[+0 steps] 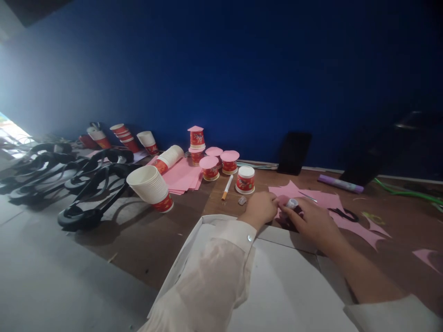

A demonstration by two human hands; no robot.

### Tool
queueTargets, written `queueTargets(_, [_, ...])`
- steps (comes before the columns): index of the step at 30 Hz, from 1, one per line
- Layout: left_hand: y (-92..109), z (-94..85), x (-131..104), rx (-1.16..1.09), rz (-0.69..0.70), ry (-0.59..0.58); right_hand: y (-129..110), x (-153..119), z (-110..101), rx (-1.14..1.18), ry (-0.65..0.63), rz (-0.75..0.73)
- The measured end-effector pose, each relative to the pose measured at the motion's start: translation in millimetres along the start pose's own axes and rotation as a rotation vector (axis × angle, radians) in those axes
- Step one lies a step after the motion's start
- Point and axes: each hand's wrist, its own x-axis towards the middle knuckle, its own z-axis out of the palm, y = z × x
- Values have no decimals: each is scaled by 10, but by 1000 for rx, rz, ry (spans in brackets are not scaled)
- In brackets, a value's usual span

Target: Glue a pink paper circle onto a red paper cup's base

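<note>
Apparently, a white tube (291,203) is gripped by the right hand (316,226); pink paper (283,200) is pinched by left-hand fingers (272,199). Creasing could be caused by excess pressure.

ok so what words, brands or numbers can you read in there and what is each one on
No text here can be read.
Upside-down cup: printed marks on its red band, too small and blurred to read.
Leaning cup stack: marks on the red part, also unreadable.
Purple tube: pale marks near one end, too blurred to read.
White tube in the right hand: cannot tell any lettering.
</note>
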Motion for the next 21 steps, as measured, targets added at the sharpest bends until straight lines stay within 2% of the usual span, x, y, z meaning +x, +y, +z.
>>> queueTargets(9, [-2, 9, 4, 13, 5, 11, -55, -41, -47, -23, -12, 12])
queueTargets(12, [-6, 18, 8, 5, 0, 9, -63, -79, -67, 56, 2, 21])
queueTargets(14, [-9, 29, 15, 1, 0, 19, -61, -122, -117, 170, 84, 61])
queueTargets(18, [-23, 62, 41, 16, -15, 7, -49, -216, -251, 379, 438, 241])
queueTargets(19, [-28, 70, 45, 18, -15, 7, -46, -230, -266, 399, 491, 262])
queueTargets(21, [-38, 79, 45, 17, 2, 23, -37, -234, -252, 388, 500, 237])
